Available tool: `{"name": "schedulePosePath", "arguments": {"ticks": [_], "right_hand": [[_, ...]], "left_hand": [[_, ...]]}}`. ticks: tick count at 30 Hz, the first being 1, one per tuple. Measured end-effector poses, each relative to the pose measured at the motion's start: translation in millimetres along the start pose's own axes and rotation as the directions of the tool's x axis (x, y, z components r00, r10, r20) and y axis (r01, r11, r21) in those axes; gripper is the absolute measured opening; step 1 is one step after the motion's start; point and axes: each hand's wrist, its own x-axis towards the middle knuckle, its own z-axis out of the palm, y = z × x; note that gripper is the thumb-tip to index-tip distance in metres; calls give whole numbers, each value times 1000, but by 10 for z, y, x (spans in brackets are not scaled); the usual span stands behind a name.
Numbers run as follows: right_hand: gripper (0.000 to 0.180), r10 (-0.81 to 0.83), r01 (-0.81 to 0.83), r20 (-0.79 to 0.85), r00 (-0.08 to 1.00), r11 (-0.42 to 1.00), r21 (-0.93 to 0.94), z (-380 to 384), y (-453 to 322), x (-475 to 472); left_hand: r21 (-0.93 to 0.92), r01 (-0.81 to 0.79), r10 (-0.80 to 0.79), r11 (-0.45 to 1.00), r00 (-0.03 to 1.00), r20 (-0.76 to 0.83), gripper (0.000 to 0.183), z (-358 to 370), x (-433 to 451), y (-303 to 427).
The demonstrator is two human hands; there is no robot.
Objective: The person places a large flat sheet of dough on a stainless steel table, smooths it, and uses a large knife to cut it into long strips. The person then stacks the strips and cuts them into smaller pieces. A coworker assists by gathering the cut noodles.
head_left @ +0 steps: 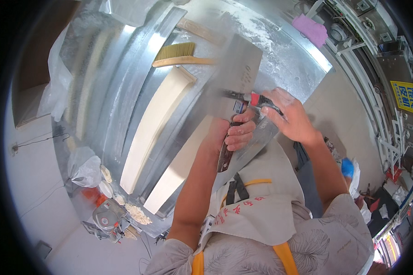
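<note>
My left hand (239, 134) grips the dark handle of a broad rectangular cleaver (239, 65), its blade angled up and away over the metal worktable (292, 65). In my right hand (289, 113) is a small black hand tool with a red band (254, 99). Its far end lies across the blade near the handle, and blur hides its exact kind. Beyond my left forearm, two long folded strips of pale dough rest on the table: one whole strip (156, 130) and another (182, 168) partly covered by my arm. White flour dusts my right fingers.
A wooden-handled bench brush (175, 55) lies past the dough, near a blurred wooden piece (199, 29). Plastic bags (86, 168), dough scraps (137, 213) and a grey machine (108, 216) are at the left. A pink cloth (309, 30) hangs by the rack at right.
</note>
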Motion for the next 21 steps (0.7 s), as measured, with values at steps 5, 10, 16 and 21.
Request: {"name": "schedulePosePath", "arguments": {"ticks": [5, 10, 16, 21], "right_hand": [[48, 187, -188, -116, 976, 982, 6, -192, 321, 531], [52, 313, -346, -293, 904, 936, -67, -202, 1175, 772], [49, 198, -316, -408, 891, 916, -247, 196, 1538, 381], [40, -22, -365, -564, 825, 741, -564, 382, 2007, 329]], "left_hand": [[2, 12, -12, 1000, 1000, -4, 52, -48, -95, -84], [-47, 31, -30, 998, 999, 35, 54, -155, -149, -120], [-42, 5, -6, 999, 999, -31, 54, -290, -183, -41], [368, -249, 389, 896, 840, -379, 43, -306, 87, 62]]}}
